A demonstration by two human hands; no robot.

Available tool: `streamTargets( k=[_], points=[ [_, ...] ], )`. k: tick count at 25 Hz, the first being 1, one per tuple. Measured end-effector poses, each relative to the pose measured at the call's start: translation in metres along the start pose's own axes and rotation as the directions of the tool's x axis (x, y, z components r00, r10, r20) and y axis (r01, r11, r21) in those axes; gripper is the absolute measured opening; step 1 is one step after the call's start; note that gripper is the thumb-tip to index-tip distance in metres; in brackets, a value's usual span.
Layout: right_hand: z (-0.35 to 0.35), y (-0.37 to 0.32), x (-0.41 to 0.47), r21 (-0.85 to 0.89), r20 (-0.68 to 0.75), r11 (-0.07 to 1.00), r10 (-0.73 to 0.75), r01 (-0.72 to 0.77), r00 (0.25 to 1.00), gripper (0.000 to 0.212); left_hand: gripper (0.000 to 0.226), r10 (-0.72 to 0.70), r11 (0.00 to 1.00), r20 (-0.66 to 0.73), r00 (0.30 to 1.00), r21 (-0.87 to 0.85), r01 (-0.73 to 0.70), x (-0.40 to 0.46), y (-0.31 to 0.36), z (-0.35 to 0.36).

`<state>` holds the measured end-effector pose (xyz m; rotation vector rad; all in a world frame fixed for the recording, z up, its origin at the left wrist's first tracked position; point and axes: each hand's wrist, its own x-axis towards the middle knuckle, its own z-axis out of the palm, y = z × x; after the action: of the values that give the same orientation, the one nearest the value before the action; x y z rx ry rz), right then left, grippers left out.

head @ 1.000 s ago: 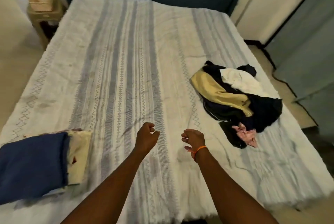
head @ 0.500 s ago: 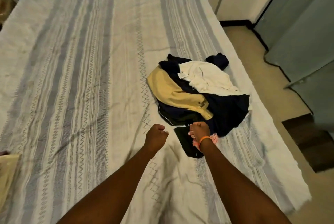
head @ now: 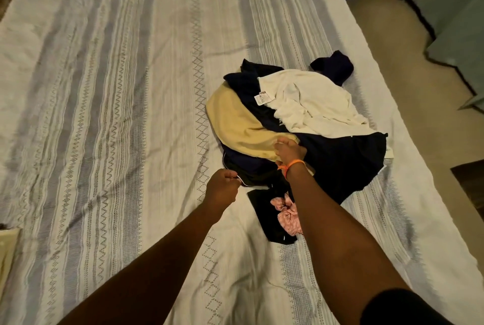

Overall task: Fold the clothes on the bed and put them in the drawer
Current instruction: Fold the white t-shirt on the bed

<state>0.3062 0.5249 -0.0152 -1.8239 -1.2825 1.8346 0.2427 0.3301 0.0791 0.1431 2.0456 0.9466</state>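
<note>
Head-worn view, forward and down across the bed, close above outstretched arms.

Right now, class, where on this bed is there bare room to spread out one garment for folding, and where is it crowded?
Free: the wide striped bedspread left of the clothes pile, reaching to the bed's left edge, and the strip above the pile toward the headboard. Crowded: the right side, where the pile lies with the right hand on it, the left hand beside it, and the pink garment nearer the person.
</note>
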Motion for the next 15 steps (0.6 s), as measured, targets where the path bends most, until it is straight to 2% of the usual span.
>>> streamTargets(
  k=[1,3,5,6,7,8,10,12,13,14,15],
  points=[
    [0.001,-0.005,-0.005,0.004,-0.049,1.0,-0.027,0.027,0.998,0.021,0.019,-0.007,1.0,-0.001,1.0,-0.008,0.007,0.001,0.001,0.0],
    [-0.01,-0.012,-0.014,-0.099,-0.28,0.988,-0.143,0.119,0.949,0.02,0.019,-0.015,1.0,0.0,1.0,-0.006,0.015,0.005,0.0,0.0],
    [-0.032,-0.018,-0.021,-0.349,-0.45,0.906,-0.385,0.239,0.806,0.02,0.019,-0.033,0.999,-0.009,0.999,0.001,0.033,0.008,0.0,0.0],
    [-0.044,-0.019,-0.015,-0.551,-0.437,0.789,-0.549,0.271,0.713,0.028,0.018,-0.041,0.999,-0.014,0.999,-0.002,0.041,0.011,0.0,0.001],
    [-0.057,-0.022,-0.006,-0.737,-0.358,0.629,-0.673,0.246,0.647,0.038,0.019,-0.045,0.999,-0.015,0.999,-0.003,0.045,0.012,0.0,0.003],
    [-0.067,-0.026,0.007,-0.855,-0.244,0.47,-0.737,0.218,0.63,0.047,0.02,-0.042,0.999,-0.014,0.999,-0.002,0.042,0.014,0.001,0.005],
    [-0.08,-0.042,0.024,-0.957,0.032,0.188,-0.692,0.222,0.722,0.047,0.021,-0.039,0.999,0.0,0.999,-0.011,0.039,0.016,0.002,0.01],
    [-0.083,-0.054,0.03,-0.961,0.225,0.001,-0.576,0.276,0.786,0.032,0.02,-0.031,0.999,0.021,0.999,-0.016,0.031,0.017,0.005,0.015],
    [-0.083,-0.059,0.028,-0.955,0.244,0.001,-0.564,0.296,0.789,0.027,0.02,-0.024,1.0,0.033,0.999,-0.015,0.025,0.017,0.007,0.016],
    [-0.082,-0.061,0.022,-0.945,0.218,0.071,-0.595,0.32,0.773,0.023,0.019,-0.014,1.0,0.042,0.999,-0.018,0.014,0.016,0.009,0.017],
    [-0.079,-0.064,0.015,-0.914,0.148,0.196,-0.654,0.355,0.742,0.018,0.019,0.0,1.0,0.046,0.999,-0.023,0.001,0.014,0.013,0.016]
  ],
)
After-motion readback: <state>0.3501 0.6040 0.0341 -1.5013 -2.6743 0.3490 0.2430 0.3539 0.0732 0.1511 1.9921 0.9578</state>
